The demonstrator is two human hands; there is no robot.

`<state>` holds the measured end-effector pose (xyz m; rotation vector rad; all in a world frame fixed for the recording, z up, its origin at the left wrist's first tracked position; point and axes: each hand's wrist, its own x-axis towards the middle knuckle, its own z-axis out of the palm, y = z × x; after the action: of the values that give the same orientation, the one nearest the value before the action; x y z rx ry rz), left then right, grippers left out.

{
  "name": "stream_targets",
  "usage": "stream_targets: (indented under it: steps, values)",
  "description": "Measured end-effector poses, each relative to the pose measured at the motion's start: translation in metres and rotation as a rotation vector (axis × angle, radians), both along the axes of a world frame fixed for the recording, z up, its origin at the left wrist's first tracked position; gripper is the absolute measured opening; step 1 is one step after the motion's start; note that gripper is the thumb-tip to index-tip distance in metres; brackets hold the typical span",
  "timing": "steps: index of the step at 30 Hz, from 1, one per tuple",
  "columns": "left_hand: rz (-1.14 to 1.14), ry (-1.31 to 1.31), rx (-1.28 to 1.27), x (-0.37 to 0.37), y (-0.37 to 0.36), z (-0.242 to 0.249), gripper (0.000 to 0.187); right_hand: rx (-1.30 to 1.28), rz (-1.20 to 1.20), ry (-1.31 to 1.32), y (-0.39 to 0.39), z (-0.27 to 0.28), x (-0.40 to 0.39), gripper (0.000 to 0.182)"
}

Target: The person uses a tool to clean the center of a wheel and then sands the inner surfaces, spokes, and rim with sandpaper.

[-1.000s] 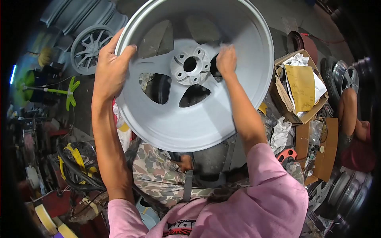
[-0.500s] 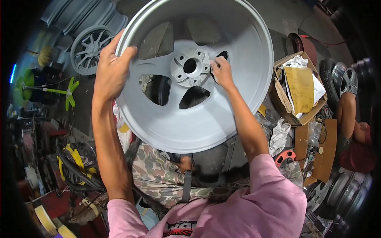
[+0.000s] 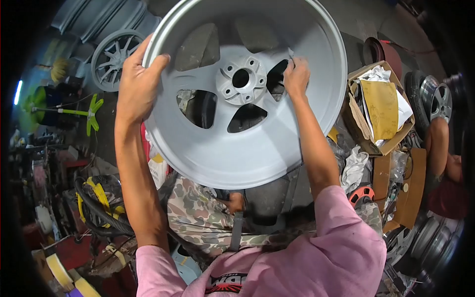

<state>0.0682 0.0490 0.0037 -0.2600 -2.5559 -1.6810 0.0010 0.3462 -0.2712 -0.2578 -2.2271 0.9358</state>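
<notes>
A large grey wheel rim (image 3: 222, 158) is held up facing me, its hub (image 3: 241, 78) with several bolt holes near the middle. My left hand (image 3: 138, 81) grips the rim's left edge, thumb over the lip. Inside the barrel, my right hand (image 3: 297, 76) is closed at the right-hand spoke opening, pinching a small greyish piece that sticks up past the fingertips; what it is I cannot make out. The rim's lower edge is above my camouflage-clad legs (image 3: 198, 208).
A cardboard box (image 3: 354, 126) with yellow sandpaper (image 3: 381, 110) is at right, near another person's leg (image 3: 437, 143) and more wheels (image 3: 435, 101). At left are a multi-spoke wheel (image 3: 113, 60), a green fan (image 3: 39, 106) and a black hose (image 3: 101, 213).
My right hand has moved from beside the hub outward to the right, and the small piece at its fingertips now shows. My left hand keeps its hold. The view has shifted slightly.
</notes>
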Motion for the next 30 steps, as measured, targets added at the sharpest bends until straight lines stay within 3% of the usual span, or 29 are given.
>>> stream_targets:
  steps: [2, 4, 5, 9, 12, 16, 17, 21, 24, 30]
  values:
    - [-0.038, 0.138, -0.085, 0.000, -0.001, -0.002, 0.048, -0.007, 0.021, 0.023, -0.011, -0.001, -0.008, 0.016]
    - [-0.020, 0.152, -0.074, -0.001, -0.001, -0.001, 0.048, -0.047, 0.357, 0.017, -0.024, -0.002, 0.004, 0.017]
    - [-0.028, 0.132, -0.063, -0.002, -0.003, -0.001, 0.049, -0.108, 0.437, -0.116, -0.023, 0.007, 0.012, 0.023]
    - [-0.037, 0.095, -0.026, -0.001, 0.001, -0.003, 0.051, -0.192, 0.344, 0.076, -0.017, 0.022, -0.009, 0.027]
    - [0.001, 0.118, -0.056, 0.000, 0.000, -0.002, 0.051, -0.044, 0.477, -0.017, -0.030, 0.028, -0.001, 0.028]
    - [-0.020, 0.112, -0.050, -0.002, -0.003, -0.001, 0.051, -0.124, 0.514, -0.108, -0.018, 0.007, 0.027, 0.024]
    - [-0.015, 0.118, -0.018, -0.003, -0.002, -0.002, 0.052, -0.090, 0.490, 0.003, -0.024, 0.007, 0.024, 0.023]
    - [0.002, 0.019, -0.022, -0.005, -0.006, -0.002, 0.050, -0.030, 0.415, 0.020, -0.037, 0.031, -0.017, 0.027]
    - [0.015, 0.137, -0.092, -0.013, -0.014, -0.005, 0.050, 0.044, 0.386, 0.120, -0.035, -0.021, -0.002, 0.027]
    - [0.000, 0.032, -0.044, -0.009, -0.009, -0.003, 0.050, 0.025, 0.442, 0.045, -0.037, 0.020, -0.014, 0.035]
